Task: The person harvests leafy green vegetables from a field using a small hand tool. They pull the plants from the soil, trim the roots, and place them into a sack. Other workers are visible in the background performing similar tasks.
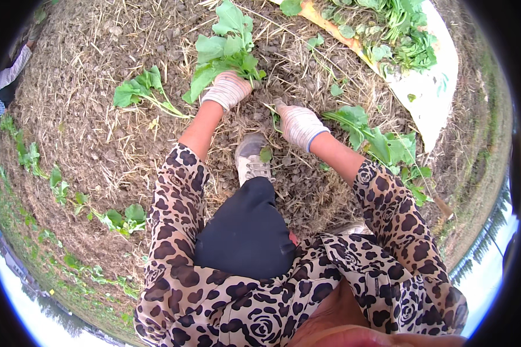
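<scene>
Both hands wear whitish knitted work gloves. My left hand (229, 90) is closed around the stems of a bunch of leafy green plants (225, 52), its leaves spreading away from me above the soil. To the right, my right hand (301, 126) is low over the ground with a finger pointing forward, beside a thin green stem (276, 119); whether it grips anything is hidden. A loose leafy plant (141, 89) lies left of my left hand. More pulled plants (380, 143) lie right of my right hand, partly beside my forearm.
A white sheet or sack (434, 91) with heaped greens (410, 39) lies at the upper right. Straw-littered soil surrounds my shoe (252, 158). A wooden handle (443, 207) lies at the right. Green plants (123, 219) line the lower left. Another person (11, 82) is at the far left edge.
</scene>
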Demonstrator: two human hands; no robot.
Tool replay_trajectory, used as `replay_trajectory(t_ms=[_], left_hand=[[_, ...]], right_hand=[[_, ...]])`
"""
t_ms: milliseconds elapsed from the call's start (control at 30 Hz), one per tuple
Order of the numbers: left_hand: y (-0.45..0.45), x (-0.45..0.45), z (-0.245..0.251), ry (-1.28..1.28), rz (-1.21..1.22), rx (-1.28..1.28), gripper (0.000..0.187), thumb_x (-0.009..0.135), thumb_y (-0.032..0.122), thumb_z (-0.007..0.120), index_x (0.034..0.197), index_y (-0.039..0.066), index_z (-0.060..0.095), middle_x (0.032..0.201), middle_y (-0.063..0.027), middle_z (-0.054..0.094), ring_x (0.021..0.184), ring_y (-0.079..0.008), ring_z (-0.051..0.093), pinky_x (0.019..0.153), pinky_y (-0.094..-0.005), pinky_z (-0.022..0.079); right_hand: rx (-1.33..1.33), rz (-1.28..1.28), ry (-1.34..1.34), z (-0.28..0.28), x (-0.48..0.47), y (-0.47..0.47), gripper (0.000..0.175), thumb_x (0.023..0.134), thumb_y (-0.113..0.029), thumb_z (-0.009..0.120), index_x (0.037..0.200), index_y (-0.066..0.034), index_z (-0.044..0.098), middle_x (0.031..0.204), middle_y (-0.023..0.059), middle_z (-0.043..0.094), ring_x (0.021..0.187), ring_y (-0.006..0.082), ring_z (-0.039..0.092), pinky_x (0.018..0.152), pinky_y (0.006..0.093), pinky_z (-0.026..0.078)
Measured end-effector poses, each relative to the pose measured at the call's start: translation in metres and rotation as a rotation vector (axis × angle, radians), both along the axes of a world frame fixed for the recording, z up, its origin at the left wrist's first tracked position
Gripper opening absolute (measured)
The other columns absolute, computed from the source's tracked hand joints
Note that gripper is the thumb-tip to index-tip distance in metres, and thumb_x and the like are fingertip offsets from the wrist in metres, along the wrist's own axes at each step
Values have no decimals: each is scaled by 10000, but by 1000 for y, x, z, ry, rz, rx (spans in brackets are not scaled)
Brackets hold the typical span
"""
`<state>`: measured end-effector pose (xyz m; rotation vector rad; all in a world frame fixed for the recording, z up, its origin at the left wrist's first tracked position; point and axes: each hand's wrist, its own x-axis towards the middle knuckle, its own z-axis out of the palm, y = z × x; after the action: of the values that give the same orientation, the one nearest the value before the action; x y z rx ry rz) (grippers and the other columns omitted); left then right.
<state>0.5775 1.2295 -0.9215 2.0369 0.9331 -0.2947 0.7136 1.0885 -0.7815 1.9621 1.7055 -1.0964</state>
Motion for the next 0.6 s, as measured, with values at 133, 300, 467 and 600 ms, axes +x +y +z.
replay_trajectory(t_ms=[133, 300, 467, 600], left_hand=[[32, 34, 20, -55, -136, 103, 435, 812, 437, 678, 1027, 61, 718, 963, -259, 691, 956, -379, 667, 870, -427, 531], [28, 34, 21, -43, -79, 29, 356, 806, 291, 665, 1034, 22, 713, 968, -250, 696, 941, -363, 682, 869, -433, 537], [32, 32, 3, -33, -64, -27, 443, 748, 344, 721, 991, -26, 714, 977, -272, 690, 923, -370, 684, 850, -416, 549], [43, 34, 3, -74, -72, -183, 525, 754, 359, 755, 1168, 46, 674, 1108, -200, 699, 1007, -319, 666, 904, -387, 516]], right_hand=[[-55, 9, -9, 4, 1, 8, 488, 832, -43, 516, 1316, 21, 513, 953, 245, 683, 906, 393, 669, 790, 479, 531], [261, -144, -22, 39, 17, 3, 397, 892, -122, 525, 1282, -64, 567, 949, 222, 680, 882, 393, 657, 772, 479, 527], [254, -97, 68, 57, 22, -39, 401, 913, -237, 597, 1298, -126, 595, 977, 202, 685, 907, 367, 661, 820, 440, 529], [179, -322, 18, -2, 20, -21, 372, 946, -284, 555, 1290, -153, 611, 1070, 220, 680, 984, 397, 647, 869, 444, 517]])
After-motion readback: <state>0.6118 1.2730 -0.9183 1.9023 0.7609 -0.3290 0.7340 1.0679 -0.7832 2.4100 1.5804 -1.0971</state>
